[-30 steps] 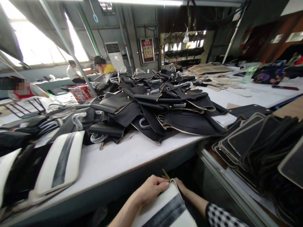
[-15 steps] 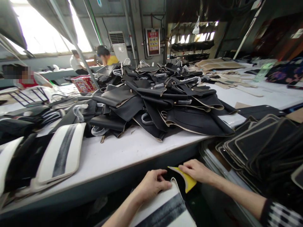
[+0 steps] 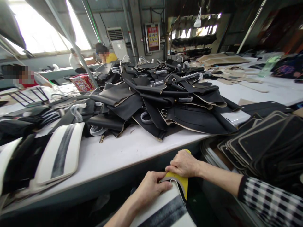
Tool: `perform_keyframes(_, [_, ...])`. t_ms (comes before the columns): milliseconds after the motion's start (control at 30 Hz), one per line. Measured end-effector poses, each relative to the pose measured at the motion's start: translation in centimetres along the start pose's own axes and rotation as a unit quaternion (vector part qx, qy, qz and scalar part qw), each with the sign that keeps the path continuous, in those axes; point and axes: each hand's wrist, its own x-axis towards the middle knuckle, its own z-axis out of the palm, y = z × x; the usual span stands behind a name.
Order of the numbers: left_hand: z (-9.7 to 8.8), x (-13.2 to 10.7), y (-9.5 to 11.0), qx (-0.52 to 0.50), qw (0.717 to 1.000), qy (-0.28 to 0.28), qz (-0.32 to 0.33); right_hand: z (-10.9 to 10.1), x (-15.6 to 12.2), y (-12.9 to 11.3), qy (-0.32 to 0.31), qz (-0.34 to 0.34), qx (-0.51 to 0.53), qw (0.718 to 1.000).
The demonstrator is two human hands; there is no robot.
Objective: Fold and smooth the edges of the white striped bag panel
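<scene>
My right hand (image 3: 183, 164) grips the yellow tool (image 3: 185, 183), hollow edge curving round the far end of the white panel (image 3: 165, 198) my left hand (image 3: 151, 187) clasps

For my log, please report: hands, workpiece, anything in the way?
Right hand grips yellow tool. Left hand on striped white panel. Tool at panel's rounded corner; left fingers close by.

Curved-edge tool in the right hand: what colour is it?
The tool is yellow, best seen in the head view.
</scene>
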Motion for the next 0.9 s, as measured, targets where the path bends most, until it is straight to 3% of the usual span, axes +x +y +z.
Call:
perform_keyframes(433, [0.3, -0.1, 0.3, 0.128, 0.991, 0.026, 0.020, 0.6, -0.2, -0.8, -0.045, 0.003, -0.045, 0.998])
perform_keyframes(700, [1.0, -0.2, 0.5, 0.196, 0.978, 0.045, 0.054, 1.3, -1.3, -1.8, -0.064, 0.051, -0.046, 0.996])
perform_keyframes(900, [1.0, -0.6, 0.3, 0.239, 0.967, 0.041, 0.081, 1.9, -2.7, -3.9, -0.059, 0.118, -0.066, 0.989])
